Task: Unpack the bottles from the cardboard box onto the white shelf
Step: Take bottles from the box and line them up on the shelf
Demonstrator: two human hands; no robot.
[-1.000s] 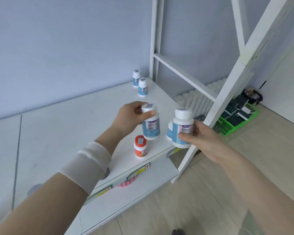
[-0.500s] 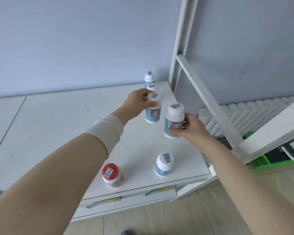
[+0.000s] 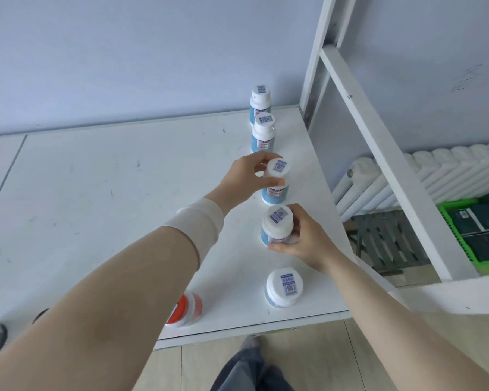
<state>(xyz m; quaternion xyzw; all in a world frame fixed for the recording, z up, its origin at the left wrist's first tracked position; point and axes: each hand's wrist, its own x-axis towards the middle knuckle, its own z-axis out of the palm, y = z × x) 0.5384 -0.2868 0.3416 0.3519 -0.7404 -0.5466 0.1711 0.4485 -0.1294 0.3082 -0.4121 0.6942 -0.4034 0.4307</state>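
**Now two bottles go into the row**

Both bottles in hand look to be at the setting-down step. The farther bottle is pinched at its white cap and shoulder by the left hand, thumb on the near side and fingers curled over the far side. The nearer bottle is gripped low around its body by the right hand. Each stands upright, long axis vertical, with the cap and its barcode sticker facing up and the blue label below. From this steep angle I can't be sure the bases are down on the white shelf; they are either resting on it or just off it.

The pair fills the middle of a line along the shelf's right edge, running from front to wall. The front bottle comes first, then the two in hand, then the second-from-back bottle and the back bottle. All five have their caps up.

The next move, I'd judge, calls for settling both bases flat and letting go straight upward, since the neighbours stand near. After that comes a return to the cardboard box, which is out of sight here.

An orange-capped jar sits near the front edge, half hidden by the left forearm. Beyond the shelf's right side are a radiator and a green crate.
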